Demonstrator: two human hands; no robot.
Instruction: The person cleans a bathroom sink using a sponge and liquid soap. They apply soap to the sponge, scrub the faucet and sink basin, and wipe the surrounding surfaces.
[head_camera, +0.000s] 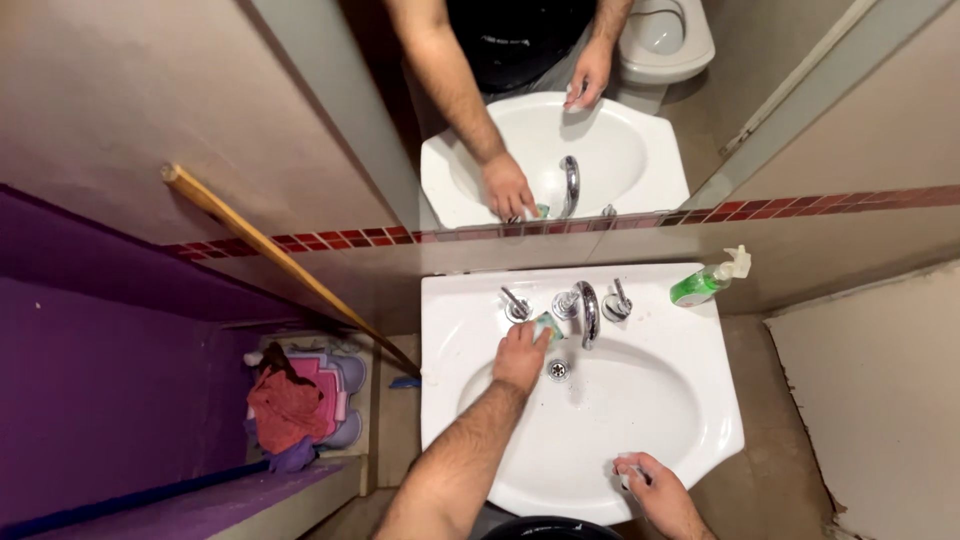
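Your left hand (520, 355) is closed around a small green sponge (546, 325), pressing it against the white sink (700, 400) just in front of the chrome tap (588, 312). The sponge sits at the tap's base, between the left tap handle (515, 305) and the spout, with the drain (558, 370) just below it in the bowl. Only the sponge's tip shows past your fingers.

Your right hand (655, 485) rests on the sink's near rim, well apart from the tap, fingers curled over the edge; something pale seems to lie under them, but it is too hidden to tell what it is.

Beyond the tap, on the far right corner of the sink, a green spray bottle (708, 282) lies tilted with its white trigger head pointing away from the tap. The right tap handle (620, 300) stands just beside the spout. Above the tap a mirror (560, 120) repeats the basin and your arms. Well to the left of the tap, a wooden stick (280, 260) leans across the wall, and a red cloth (285, 410) lies heaped on the floor.
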